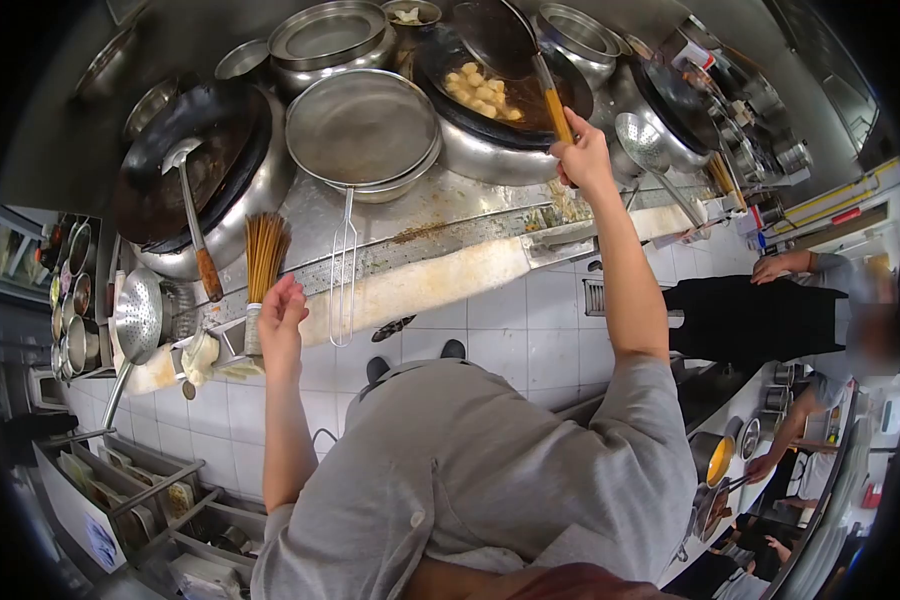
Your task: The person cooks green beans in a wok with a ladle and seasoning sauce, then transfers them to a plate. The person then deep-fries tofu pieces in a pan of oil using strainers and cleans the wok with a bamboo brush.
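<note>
Presently, a ladle point(492, 40) is gripped by its wooden handle point(553, 105) in the right hand point(583, 157), whose fingers are clamped round the handle's near end. The ladle's bowl is held beyond and to the left of those fingers, over the far part of a wok point(573, 82). Pale chunks of food point(482, 92) are gathered in the wok in a brown liquid, just left of the handle and nearer to the fingers than the bowl is. Whether the bowl touches the wok or the food cannot be told.

By the left hand point(283, 315), nothing is seen to be gripped; its fingers are loosely bent, short of a fist. A brush point(263, 248) is stood upright just beside them, on their left; whether it is touched cannot be made out.

Farther left of these fingers, a second ladle point(198, 215) is propped in another wok point(232, 150), and a skimmer point(138, 318) is seen below that wok. Between the two hands, a strainer point(362, 125) is rested on a pan on the worktop point(405, 215), beyond the left fingers, with its wire handle pointed toward the person. Just right of the right fingers, another skimmer point(642, 140) is set near a third wok point(675, 110).
</note>
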`<state>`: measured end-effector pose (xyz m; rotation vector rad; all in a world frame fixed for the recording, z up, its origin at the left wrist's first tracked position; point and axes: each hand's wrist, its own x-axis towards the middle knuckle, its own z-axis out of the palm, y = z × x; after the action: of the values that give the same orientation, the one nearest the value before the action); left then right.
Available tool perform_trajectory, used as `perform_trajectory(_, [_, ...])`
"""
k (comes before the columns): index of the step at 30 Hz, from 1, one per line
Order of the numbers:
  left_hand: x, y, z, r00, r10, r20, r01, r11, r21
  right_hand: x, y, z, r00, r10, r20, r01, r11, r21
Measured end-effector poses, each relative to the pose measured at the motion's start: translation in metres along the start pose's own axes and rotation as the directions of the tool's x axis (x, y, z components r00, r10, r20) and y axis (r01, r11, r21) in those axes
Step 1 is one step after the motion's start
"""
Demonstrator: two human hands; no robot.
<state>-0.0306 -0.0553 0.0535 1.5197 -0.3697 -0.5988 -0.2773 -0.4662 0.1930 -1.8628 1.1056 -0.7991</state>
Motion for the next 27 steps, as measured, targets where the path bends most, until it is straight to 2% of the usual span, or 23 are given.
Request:
perform_trajectory(3, [0.005,0.002,0.002,1.0,0.005,0.012,-0.004,1.0,-0.023,-0.011,-0.022,0.004,0.995,0.074,0.071,-0.09,0.963,0.255])
perform_trajectory(6, [0.009,0.002,0.005,0.999,0.012,0.035,-0.011,1.0,-0.006,-0.019,-0.026,-0.005,0.97,0.177,0.169,-0.228,0.905,0.359])
perform_trajectory(9, [0.012,0.0,0.006,0.999,-0.003,0.039,0.003,1.0,0.005,-0.035,-0.024,-0.023,0.956,0.224,0.19,-0.276,0.907,0.318])
perform_trajectory(13, [0.018,-0.006,0.008,0.999,-0.009,0.043,0.008,1.0,0.005,-0.044,-0.018,-0.046,0.962,0.234,0.14,-0.247,0.965,0.087])
perform_trajectory(16, [0.02,-0.004,0.011,0.998,-0.002,0.064,0.002,1.0,0.011,-0.037,-0.007,-0.05,0.979,0.181,0.091,-0.182,0.983,0.007])
perform_trajectory(19, [0.022,-0.001,0.015,0.998,0.005,0.065,-0.006,1.0,0.013,-0.026,0.007,-0.051,0.991,0.127,-0.04,-0.13,0.987,-0.09])
perform_trajectory(25, [0.021,-0.003,0.014,0.999,-0.002,0.036,0.002,1.0,0.018,0.016,0.02,-0.05,0.975,0.081,-0.205,-0.106,0.988,-0.114])
perform_trajectory(27, [0.018,-0.002,0.014,1.0,-0.005,0.023,0.005,1.0,0.009,0.03,0.021,-0.04,0.96,0.105,-0.26,-0.143,0.981,-0.131])
